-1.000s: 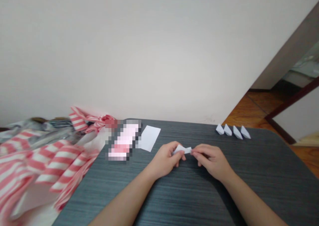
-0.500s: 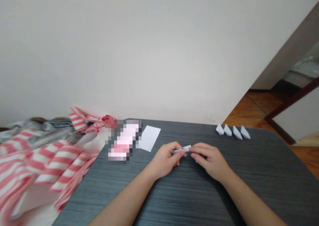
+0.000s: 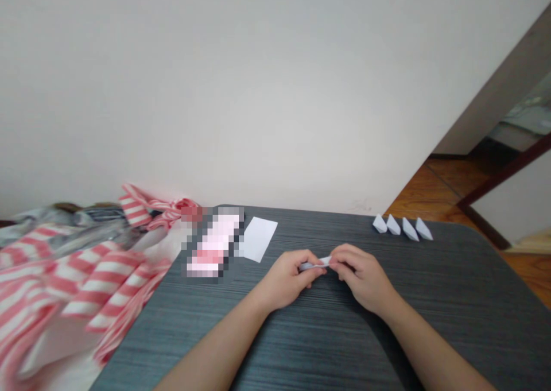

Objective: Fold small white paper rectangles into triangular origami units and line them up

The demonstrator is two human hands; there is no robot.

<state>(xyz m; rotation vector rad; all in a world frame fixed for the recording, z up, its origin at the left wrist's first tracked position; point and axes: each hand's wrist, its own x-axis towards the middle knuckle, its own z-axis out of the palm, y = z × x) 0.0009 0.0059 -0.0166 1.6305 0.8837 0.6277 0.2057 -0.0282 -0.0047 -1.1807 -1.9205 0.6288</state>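
Observation:
A small folded piece of white paper (image 3: 326, 262) is held between my two hands, just over the dark table (image 3: 310, 345). My left hand (image 3: 293, 279) pinches its left end between thumb and fingers. At the other end, the fingertips of my right hand (image 3: 361, 276) close on the paper. Fingers cover much of it, so its full shape is hidden. Beyond my left hand lies a flat white sheet of paper (image 3: 260, 239). Several folded white paper pieces (image 3: 410, 228) with pointed ends stand in a row at the far right.
A pixelated pink and white object (image 3: 215, 244) lies on the table's left, beside the sheet. Red-and-white striped cloth (image 3: 103, 287) is heaped left of the table. A pale wall (image 3: 275, 92) rises behind the far edge. Wooden floor (image 3: 413, 190) shows at the right.
My right fingers have closed onto the paper's right end, and the left thumb has slid a little to the right along it. The other things lie where they were.

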